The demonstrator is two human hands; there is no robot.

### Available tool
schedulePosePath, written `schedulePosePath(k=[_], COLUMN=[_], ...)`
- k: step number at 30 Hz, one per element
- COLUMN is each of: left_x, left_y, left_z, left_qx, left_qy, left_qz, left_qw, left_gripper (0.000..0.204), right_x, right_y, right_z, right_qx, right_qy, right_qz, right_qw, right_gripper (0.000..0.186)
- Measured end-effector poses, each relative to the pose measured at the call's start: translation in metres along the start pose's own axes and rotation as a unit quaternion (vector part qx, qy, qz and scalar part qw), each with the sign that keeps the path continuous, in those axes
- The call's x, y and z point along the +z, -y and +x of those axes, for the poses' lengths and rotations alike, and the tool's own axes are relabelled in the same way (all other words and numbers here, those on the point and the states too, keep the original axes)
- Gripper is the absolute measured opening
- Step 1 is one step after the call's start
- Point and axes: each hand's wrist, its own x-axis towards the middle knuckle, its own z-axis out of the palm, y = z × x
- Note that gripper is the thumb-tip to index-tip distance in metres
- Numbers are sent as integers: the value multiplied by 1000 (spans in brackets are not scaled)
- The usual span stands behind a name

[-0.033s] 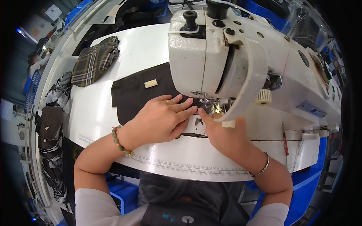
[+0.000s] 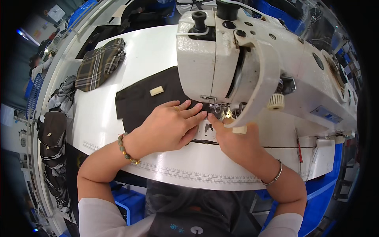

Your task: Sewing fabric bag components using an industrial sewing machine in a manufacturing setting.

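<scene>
Matt dark cloth [image 2: 136, 104] lies on a smooth white tabletop [image 2: 102, 118] beside glossy enamelled metal machine [image 2: 252, 59].

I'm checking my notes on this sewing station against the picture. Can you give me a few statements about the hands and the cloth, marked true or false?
1. The left hand lies flat on the dark fabric. True.
2. The right hand rests in the person's lap. False: it is at the needle area of the white sewing machine.
3. A plaid piece lies at the table's far left. True.
4. The left wrist is bare. False: it wears a beaded bracelet.
5. A small pale label sits on the dark fabric. True.
</scene>
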Motion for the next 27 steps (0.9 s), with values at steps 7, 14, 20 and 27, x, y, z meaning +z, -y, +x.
schedulePosePath(k=[7, 14, 20, 27], left_x=[1, 0, 2, 2], left_y=[-19, -34, -54, -106], left_z=[-2, -11, -31, -83], left_qx=[-29, -27, -46, -105], left_qy=[-3, 12, 52, 119], left_qz=[12, -7, 6, -14], left_qw=[1000, 1000, 998, 987], left_gripper=[40, 44, 66, 90], right_x=[-1, -3, -4, -7], right_y=[-5, -5, 0, 6], right_z=[-1, -1, -3, -6], right_qx=[-3, -1, -6, -7], right_qy=[-39, -32, -64, 29], right_qz=[59, 61, 79, -23], right_qw=[997, 998, 995, 999], right_gripper=[39, 37, 14, 31])
